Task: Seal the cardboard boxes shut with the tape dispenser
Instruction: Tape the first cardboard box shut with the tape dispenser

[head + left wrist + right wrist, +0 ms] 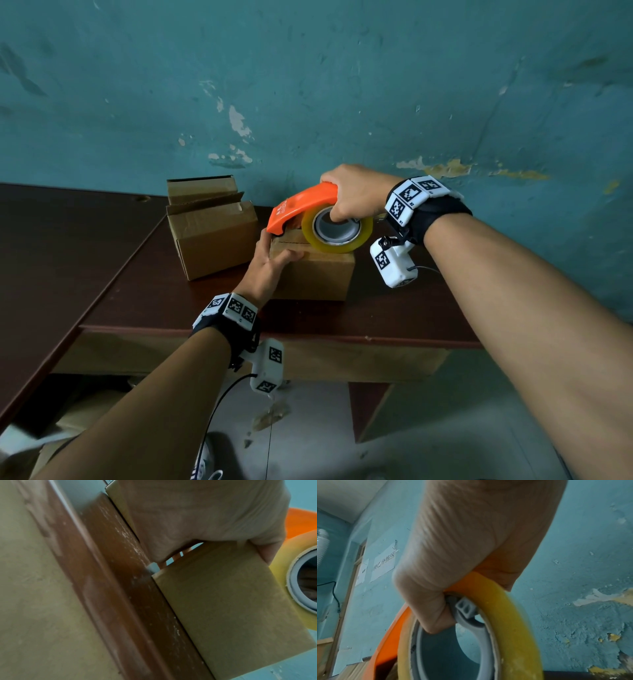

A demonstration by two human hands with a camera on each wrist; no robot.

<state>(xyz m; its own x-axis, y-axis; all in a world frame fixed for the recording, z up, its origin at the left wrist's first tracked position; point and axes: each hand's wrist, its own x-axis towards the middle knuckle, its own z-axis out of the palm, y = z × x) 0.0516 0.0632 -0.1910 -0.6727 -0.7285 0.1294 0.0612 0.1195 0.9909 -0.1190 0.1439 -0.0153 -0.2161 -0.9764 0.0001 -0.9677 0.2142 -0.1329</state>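
Teal wall point(308, 85) behind, paint flaking. Dark brown tabletop point(102, 240) ran up against it.

Two larger cardboard boxes point(212, 236) sat at back left, flaps not closed, one behind the other. Well clear of the work.

Small box point(315, 274) in the centre, flaps down, top seam visible as a dark line running left-right from the head view. That seam was the long axis the tape must follow.

Tape dispenser point(301, 209), orange, sat on top of the small box with its nose at the left end of the seam and the yellowish tape roll point(337, 229) trailing to the right. So the untaped run lay to the right of the nose, toward the right arm: judged a pull toward the right hand's own side, not a push.

Right hand point(356, 195) had its grip clamped on the dispenser: palm over the orange back, fingers point(426, 608) curled into the roll core.

Left hand point(270, 263) braced the small box at its near-left top corner, thumb on the lid, fingers wrapped over the left face. It was the nearer hand to the nose end, directly under it.

Whether tape had already tacked onto the cardboard: can't tell, nose hid it.
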